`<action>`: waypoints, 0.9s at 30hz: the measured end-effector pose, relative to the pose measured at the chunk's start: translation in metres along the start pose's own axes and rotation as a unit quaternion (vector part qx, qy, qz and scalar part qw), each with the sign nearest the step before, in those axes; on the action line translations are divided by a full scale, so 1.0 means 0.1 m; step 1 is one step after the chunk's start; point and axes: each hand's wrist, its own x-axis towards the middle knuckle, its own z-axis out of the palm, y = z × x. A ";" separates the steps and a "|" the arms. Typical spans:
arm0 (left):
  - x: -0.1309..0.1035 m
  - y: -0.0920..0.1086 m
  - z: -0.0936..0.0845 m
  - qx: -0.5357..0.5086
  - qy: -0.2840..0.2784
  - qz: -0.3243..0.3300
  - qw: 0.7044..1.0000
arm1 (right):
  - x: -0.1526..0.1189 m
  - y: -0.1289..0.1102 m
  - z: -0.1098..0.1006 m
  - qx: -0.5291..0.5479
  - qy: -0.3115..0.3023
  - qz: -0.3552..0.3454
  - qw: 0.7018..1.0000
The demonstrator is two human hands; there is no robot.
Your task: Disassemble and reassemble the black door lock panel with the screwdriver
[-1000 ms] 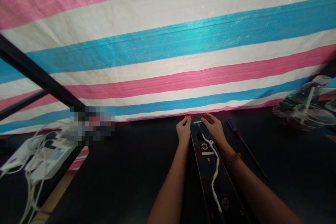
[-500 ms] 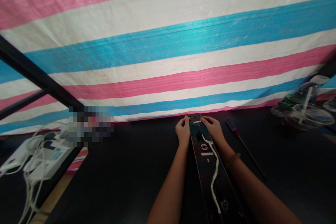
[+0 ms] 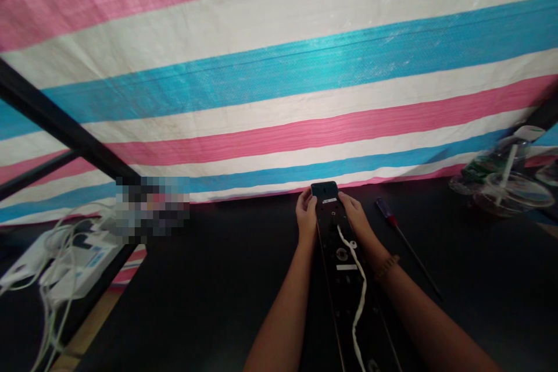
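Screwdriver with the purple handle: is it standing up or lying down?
Lying down: the screwdriver stretches flat along the black table.

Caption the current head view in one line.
Both hands grip a long dark panel beside a screwdriver.

The long black panel runs right out of the bottom edge, its near end cut off, and the white cable along it goes out there too! Up at the panel's far end, the left hand and right hand both have fingertips tucked out of sight. Any print on the panel's white strip is too small to read. Well left of the panel, pixel blocks blot out whatever lies there; far right of it, a clear container is cut by the edge.
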 end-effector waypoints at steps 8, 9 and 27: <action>-0.08 0.05 0.01 -0.010 -0.071 -0.071 0.995 | -0.05 -0.06 0.02 0.016 -0.014 -0.029 0.999; -0.10 0.06 0.01 -0.015 -0.076 -0.074 0.994 | -0.05 -0.05 0.02 0.020 -0.021 -0.029 0.999; -0.24 0.16 0.06 -0.086 -0.135 -0.219 0.963 | -0.06 0.11 0.00 0.059 -0.067 0.071 0.993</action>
